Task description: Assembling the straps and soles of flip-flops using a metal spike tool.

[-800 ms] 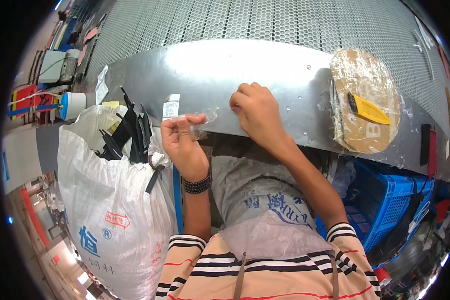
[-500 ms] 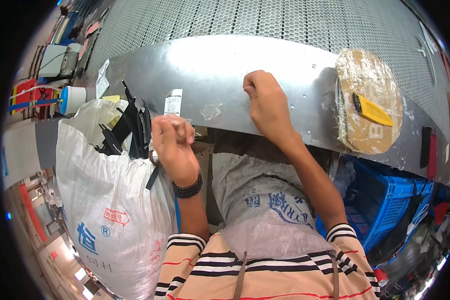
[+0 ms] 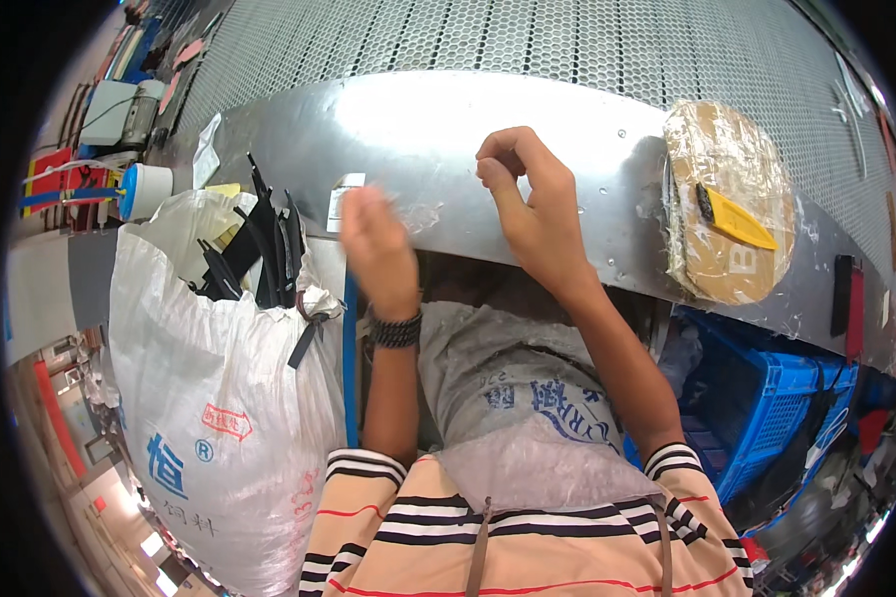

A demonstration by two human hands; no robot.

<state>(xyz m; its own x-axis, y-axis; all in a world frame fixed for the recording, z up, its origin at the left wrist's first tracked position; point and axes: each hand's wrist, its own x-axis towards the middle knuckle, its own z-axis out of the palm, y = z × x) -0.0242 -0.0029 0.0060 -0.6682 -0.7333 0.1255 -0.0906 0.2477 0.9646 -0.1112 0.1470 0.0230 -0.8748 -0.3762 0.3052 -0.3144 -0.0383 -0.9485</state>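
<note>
My left hand, a dark beaded bracelet at its wrist, is smeared by motion over the metal bench edge, beside a small white printed label. Whether its fingers hold anything cannot be made out. Farther right, my right hand hovers above the bench with fingers curled and the thumb close to the fingertips; anything pinched there is hidden or too small to name. A crumpled scrap of clear plastic film lies on the metal between both hands.
At left stands a white woven sack with black strips poking out. A yellow-handled tool rests on a taped cardboard pad at right. Below it is a blue crate. Perforated metal spans the back.
My left hand has moved up and right, away from the sack's mouth to the bench edge. My right hand has stayed nearly in place, its thumb and fingers turned a little more into view.
</note>
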